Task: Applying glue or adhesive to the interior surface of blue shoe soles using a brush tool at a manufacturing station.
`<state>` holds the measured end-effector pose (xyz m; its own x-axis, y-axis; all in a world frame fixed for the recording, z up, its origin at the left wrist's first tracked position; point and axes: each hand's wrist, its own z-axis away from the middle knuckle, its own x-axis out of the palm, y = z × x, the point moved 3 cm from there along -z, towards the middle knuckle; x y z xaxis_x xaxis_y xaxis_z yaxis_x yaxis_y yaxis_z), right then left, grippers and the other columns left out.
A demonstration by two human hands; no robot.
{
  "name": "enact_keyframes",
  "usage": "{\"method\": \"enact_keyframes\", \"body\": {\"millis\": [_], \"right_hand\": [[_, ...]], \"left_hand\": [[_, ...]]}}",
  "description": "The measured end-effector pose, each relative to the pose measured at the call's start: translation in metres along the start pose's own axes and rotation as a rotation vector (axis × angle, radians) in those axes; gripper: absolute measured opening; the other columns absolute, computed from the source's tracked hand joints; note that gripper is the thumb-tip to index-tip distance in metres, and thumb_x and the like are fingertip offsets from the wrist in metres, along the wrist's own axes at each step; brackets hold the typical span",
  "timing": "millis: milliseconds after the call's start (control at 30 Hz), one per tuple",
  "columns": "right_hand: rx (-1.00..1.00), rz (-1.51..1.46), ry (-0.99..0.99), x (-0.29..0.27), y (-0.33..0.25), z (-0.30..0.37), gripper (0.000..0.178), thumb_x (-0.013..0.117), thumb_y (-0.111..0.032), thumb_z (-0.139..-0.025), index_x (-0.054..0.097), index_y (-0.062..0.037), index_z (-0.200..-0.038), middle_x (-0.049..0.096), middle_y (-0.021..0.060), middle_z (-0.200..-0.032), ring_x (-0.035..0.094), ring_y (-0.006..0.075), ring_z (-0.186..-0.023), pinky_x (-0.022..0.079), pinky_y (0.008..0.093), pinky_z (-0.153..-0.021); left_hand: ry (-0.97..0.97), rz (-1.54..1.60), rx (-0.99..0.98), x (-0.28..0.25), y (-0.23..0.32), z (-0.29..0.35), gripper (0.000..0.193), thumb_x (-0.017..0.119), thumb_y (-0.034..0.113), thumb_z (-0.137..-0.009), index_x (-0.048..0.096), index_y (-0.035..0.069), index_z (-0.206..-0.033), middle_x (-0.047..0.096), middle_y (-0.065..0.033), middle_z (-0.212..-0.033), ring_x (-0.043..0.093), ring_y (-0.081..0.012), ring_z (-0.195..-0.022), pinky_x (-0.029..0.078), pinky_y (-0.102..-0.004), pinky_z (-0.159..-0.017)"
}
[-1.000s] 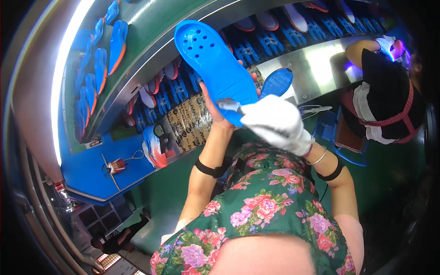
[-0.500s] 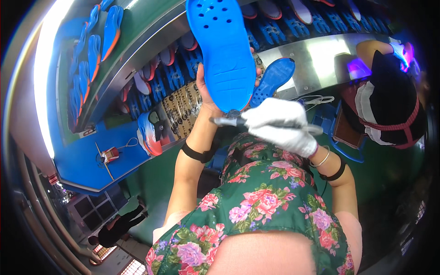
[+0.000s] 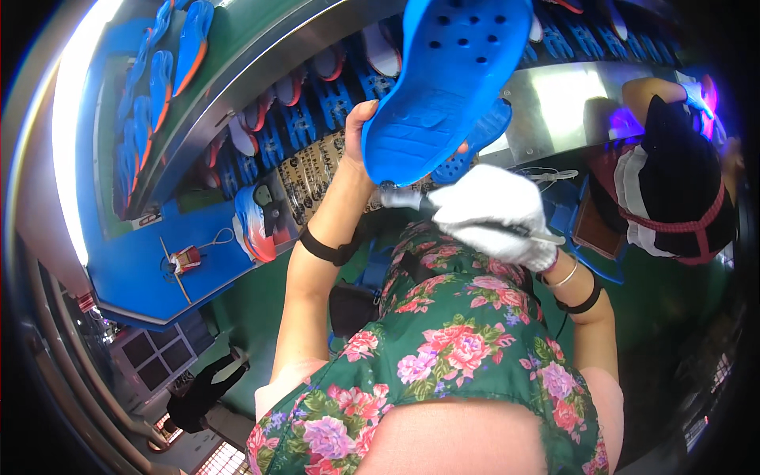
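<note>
My bare left hand [image 3: 359, 133] grips a blue shoe sole [image 3: 431, 99] by its edges, thumb on the left side and a fingertip showing at the right. Round holes dot the sole's far part, and raised lines cross its near end. In a white glove, my right hand [image 3: 495, 215] is closed around a slim brush-like tool [image 3: 405, 199] whose pale, blurred tip is close to the sole's near end. Whether the tip touches the sole I cannot tell. Another blue sole [image 3: 457, 168] with holes lies behind the held one, partly hidden by it.
Rows of soles stand along the conveyor past a metal rail [image 3: 570, 99]. More blue-orange soles [image 3: 192, 39] rest on the upper left shelf. A white, blue and red shoe piece [image 3: 252, 226] lies beside a taped brown surface [image 3: 313, 178]. To the right a co-worker [image 3: 673, 174] sits.
My left hand has tilted the sole, its far end swinging right. The brush-like tool and my right hand have shifted slightly right, staying near the sole's near end.
</note>
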<state>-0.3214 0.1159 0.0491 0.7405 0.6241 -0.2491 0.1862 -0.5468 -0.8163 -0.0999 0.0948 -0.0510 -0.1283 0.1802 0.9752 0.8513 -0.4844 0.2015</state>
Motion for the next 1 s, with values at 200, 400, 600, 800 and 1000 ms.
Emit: {"method": "enact_keyframes", "body": {"millis": [200,400,600,800,1000], "right_hand": [[-0.212,0.438,-0.206,0.003,0.009,0.024,0.039,0.071,-0.008,-0.084,0.072,-0.011,-0.123,0.074,0.0112,-0.119,0.071,0.0303,-0.095,0.058,0.0401,-0.08],[-0.034,0.047,0.035,0.001,0.002,0.009,0.027,0.081,0.0,-0.076,0.078,-0.0094,-0.101,0.076,0.0108,-0.099,0.072,0.0257,-0.084,0.057,0.0359,-0.074],[0.048,-0.07,-0.004,0.015,0.005,0.011,0.023,0.08,0.001,-0.079,0.078,-0.0063,-0.101,0.076,0.0107,-0.099,0.072,0.0234,-0.085,0.057,0.0337,-0.077],[0.381,-0.225,0.134,0.017,0.01,0.011,0.018,0.079,0.002,-0.082,0.077,-0.0018,-0.099,0.077,0.0104,-0.1,0.072,0.0173,-0.092,0.057,0.0311,-0.083],[0.197,0.103,0.234,-0.038,0.024,-0.008,0.019,0.08,0.0,-0.082,0.078,-0.0036,-0.1,0.078,0.0113,-0.099,0.073,0.0182,-0.094,0.059,0.0335,-0.084]], "left_hand": [[-0.075,0.15,-0.133,0.028,0.001,-0.02,0.077,0.055,0.05,-0.093,0.045,-0.002,-0.15,0.05,-0.0289,-0.148,0.059,-0.0534,-0.121,0.046,-0.0648,-0.104],[0.002,0.118,-0.1,0.019,0.005,-0.013,0.077,0.054,0.051,-0.094,0.044,0.0,-0.151,0.048,-0.029,-0.15,0.054,-0.0499,-0.128,0.041,-0.062,-0.11],[0.074,-0.048,-0.06,0.009,0.008,-0.018,0.078,0.055,0.05,-0.093,0.044,-0.002,-0.149,0.053,-0.0301,-0.145,0.06,-0.0514,-0.12,0.049,-0.0613,-0.102],[0.1,-0.02,-0.049,0.008,0.0,-0.014,0.091,0.053,0.061,-0.092,0.033,-0.001,-0.156,0.044,-0.0321,-0.15,0.055,-0.0574,-0.123,0.05,-0.0647,-0.099],[0.359,0.255,0.061,0.017,-0.03,-0.011,0.086,0.049,0.06,-0.095,0.034,0.003,-0.157,0.049,-0.0274,-0.149,0.054,-0.0559,-0.125,0.049,-0.0645,-0.1]]}}
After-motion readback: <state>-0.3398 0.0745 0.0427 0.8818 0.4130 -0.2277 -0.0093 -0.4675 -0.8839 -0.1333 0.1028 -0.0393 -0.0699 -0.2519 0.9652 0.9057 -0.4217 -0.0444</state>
